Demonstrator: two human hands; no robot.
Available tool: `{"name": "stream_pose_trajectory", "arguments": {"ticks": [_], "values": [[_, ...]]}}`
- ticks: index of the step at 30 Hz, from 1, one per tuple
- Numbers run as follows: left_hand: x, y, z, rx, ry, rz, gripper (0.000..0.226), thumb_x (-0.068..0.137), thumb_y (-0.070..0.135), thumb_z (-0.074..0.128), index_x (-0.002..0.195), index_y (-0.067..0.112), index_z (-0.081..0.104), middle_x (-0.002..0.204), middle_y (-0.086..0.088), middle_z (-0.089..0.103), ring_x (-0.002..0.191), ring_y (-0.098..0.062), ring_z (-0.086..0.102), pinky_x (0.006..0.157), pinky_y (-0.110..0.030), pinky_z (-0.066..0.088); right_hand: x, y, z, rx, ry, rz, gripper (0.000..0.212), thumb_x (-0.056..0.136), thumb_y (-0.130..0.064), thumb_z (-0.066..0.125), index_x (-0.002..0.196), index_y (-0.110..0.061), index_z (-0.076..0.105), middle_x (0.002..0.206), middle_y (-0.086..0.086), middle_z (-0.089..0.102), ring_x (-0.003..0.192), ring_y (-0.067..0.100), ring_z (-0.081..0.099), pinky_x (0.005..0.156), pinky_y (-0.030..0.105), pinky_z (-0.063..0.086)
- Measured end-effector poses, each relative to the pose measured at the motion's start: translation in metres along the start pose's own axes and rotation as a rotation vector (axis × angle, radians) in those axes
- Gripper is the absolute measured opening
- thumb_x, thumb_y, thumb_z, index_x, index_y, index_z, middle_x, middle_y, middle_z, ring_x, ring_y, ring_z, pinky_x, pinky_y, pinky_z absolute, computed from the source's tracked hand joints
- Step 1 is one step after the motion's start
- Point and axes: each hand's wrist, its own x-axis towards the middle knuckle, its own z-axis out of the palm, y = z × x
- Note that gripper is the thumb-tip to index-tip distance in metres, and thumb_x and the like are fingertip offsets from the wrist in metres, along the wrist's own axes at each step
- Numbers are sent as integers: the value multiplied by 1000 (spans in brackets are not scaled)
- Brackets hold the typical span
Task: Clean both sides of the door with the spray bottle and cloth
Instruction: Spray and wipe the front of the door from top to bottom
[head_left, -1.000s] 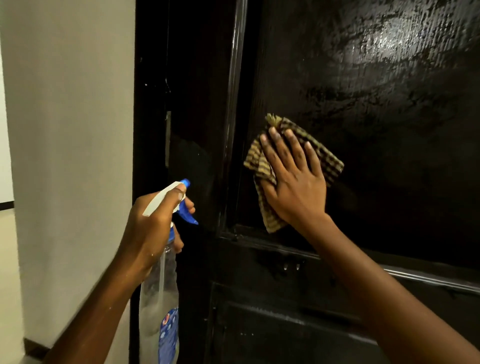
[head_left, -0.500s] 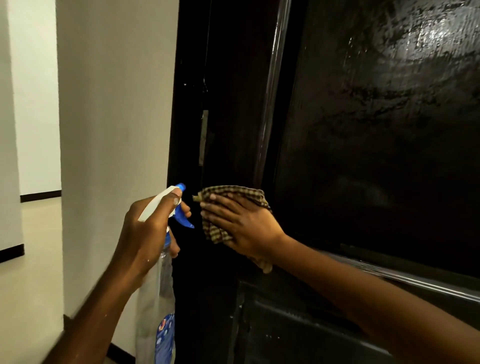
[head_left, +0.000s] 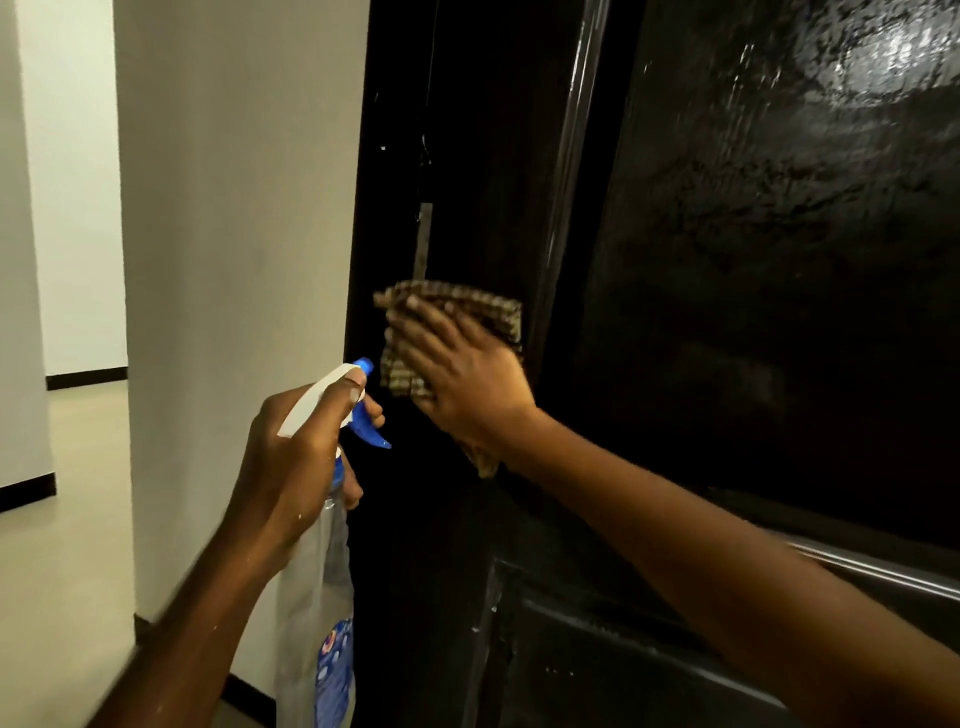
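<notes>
Against door: cloth under right grip; left grip holds bottle.

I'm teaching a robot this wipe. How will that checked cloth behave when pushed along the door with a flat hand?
Probably floppy: a corner of the cloth droops below the right hand. Likely light, since that flat hand alone pins it to the door. It may slide easily, as the door looks wet.

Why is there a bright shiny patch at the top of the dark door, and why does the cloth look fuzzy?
Head view: the patch is light glaring off the glossy door; head view: the cloth and the right hand pressing it are smeared by motion blur; head view: the door's lower part sinks into shadow.
</notes>
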Motion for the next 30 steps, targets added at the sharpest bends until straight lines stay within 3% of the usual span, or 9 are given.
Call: {"name": "stream_pose_trajectory", "arguments": {"ticks": [3,6,10,14,17,21,23,26,30], "values": [[-1,-2,3,31,1,28,31,102,32,41,78,25,59,47,2,59,34,-17,52,44,-24,49,-57,-39,32,-34,-110,-172,68,100,-51,26,161,-23,17,168,3,7,156,23,-2,124,46,-6],[-5,-1,9,6,-31,22,35,103,30,40,77,21,61,55,5,64,35,-15,51,40,-23,45,-116,-50,47,-55,-122,-153,67,100,-51,26,161,-23,17,168,0,5,155,20,-5,125,44,-10],[-12,-4,25,-33,-115,6,35,103,27,40,79,14,63,61,3,66,36,-17,51,40,-24,46,-183,-31,32,93,-52,138,70,100,-52,37,162,-27,16,169,-6,9,156,15,6,125,37,5],[-16,-13,46,11,-183,18,39,103,28,40,87,3,65,78,-9,69,36,-21,51,41,-25,47,-247,-7,19,113,-25,402,76,92,-52,44,161,-29,21,168,-8,15,156,13,10,125,34,6],[-20,-17,59,9,-204,7,40,103,30,40,87,3,66,80,-11,69,37,-22,52,42,-26,48,-276,2,20,102,9,499,79,87,-48,47,159,-27,23,168,-4,17,156,14,8,126,35,2],[-28,-18,64,-15,-202,-12,38,103,30,39,85,9,65,70,-1,69,35,-19,52,42,-26,47,-260,-8,21,211,115,537,75,86,-46,48,155,-21,35,162,1,33,154,17,15,122,36,14],[-32,-18,60,-15,-177,-14,34,102,30,39,83,16,64,58,1,65,35,-19,52,42,-25,47,-232,-20,21,309,90,446,75,87,-45,49,156,-19,36,162,2,34,154,18,18,121,37,20],[-36,-16,52,4,-145,-2,32,103,30,40,81,19,62,47,1,59,35,-18,51,42,-23,46,-185,-34,20,390,29,299,73,92,-46,45,158,-18,33,162,0,34,153,14,20,123,33,15],[-38,-15,46,27,-126,16,31,102,29,42,81,18,62,48,0,59,35,-18,51,41,-23,47,-162,-32,19,338,-33,276,74,94,-49,39,160,-19,23,164,-1,28,153,11,14,123,29,1]]}}
